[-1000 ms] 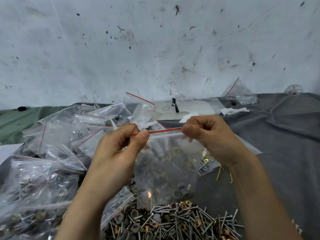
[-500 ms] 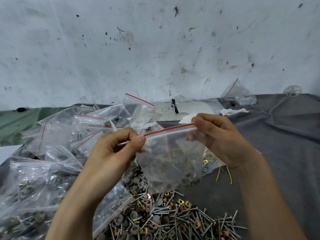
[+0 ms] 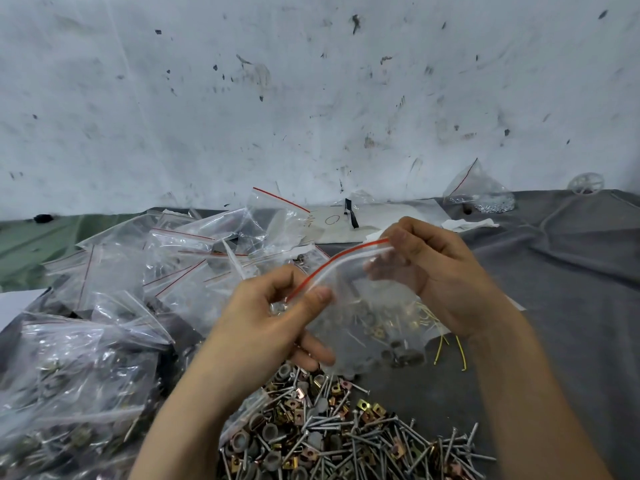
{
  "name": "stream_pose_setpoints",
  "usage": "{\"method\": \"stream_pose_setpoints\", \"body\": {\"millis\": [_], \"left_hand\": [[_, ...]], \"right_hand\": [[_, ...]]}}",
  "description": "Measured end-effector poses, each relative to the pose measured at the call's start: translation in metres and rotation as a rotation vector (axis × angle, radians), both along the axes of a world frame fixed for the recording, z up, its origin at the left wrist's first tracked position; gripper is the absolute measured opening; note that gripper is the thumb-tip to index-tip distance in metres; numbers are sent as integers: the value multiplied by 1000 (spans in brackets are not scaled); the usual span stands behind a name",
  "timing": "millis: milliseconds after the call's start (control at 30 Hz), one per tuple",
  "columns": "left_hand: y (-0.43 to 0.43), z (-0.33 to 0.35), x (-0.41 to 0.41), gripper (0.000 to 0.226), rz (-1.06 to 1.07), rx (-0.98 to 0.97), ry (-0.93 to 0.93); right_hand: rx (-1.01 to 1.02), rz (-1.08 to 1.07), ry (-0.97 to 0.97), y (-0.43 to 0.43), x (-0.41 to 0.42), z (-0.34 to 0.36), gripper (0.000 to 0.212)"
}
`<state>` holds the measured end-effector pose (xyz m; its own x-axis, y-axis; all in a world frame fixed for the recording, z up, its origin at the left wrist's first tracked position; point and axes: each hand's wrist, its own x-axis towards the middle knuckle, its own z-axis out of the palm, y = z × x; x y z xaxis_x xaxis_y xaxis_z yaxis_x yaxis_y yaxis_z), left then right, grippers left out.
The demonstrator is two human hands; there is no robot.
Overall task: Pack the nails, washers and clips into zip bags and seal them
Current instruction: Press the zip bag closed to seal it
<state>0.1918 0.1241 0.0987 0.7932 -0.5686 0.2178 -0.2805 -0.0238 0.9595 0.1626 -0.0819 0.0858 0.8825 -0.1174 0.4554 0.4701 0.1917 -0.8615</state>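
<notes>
A clear zip bag (image 3: 367, 317) with a red strip along its top hangs between my hands, holding nails, washers and brass clips. My left hand (image 3: 273, 320) pinches the strip's lower left end between thumb and forefinger. My right hand (image 3: 433, 271) pinches the upper right end, so the strip slopes up to the right. Below the bag lies a loose heap of nails, grey washers and brass clips (image 3: 332, 434) on the grey cloth (image 3: 561, 306).
A pile of filled zip bags (image 3: 79, 372) and empty ones (image 3: 194, 251) covers the left side. A bag of small metal parts (image 3: 481, 195) stands at the back right by the white wall. Yellow wires (image 3: 450, 348) lie right of the held bag.
The bag has tilted: my right hand rose and moved right, my left hand dropped a little, so the level strip now slopes. The view has shifted slightly.
</notes>
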Motion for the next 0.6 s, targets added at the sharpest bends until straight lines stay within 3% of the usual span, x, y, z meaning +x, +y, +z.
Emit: {"method": "stream_pose_setpoints", "body": {"millis": [167,267,333,433,567,600], "left_hand": [[-9,-5,-1,29,-74,-18,243],[-14,-10,5,31,-160,-232,605],[-15,-10,10,19,-175,-426,723],[-7,-14,22,18,6,-580,611],[8,-9,21,81,49,-362,396],[10,-8,19,87,54,-291,333]], "right_hand": [[-71,-125,100,1,3,-2,41],[-135,-375,182,3,6,-4,27],[-89,-485,236,1,6,-5,21],[17,-538,274,-7,2,-3,21],[127,-638,284,-18,-3,1,15],[163,-658,285,-20,-4,3,13]]}}
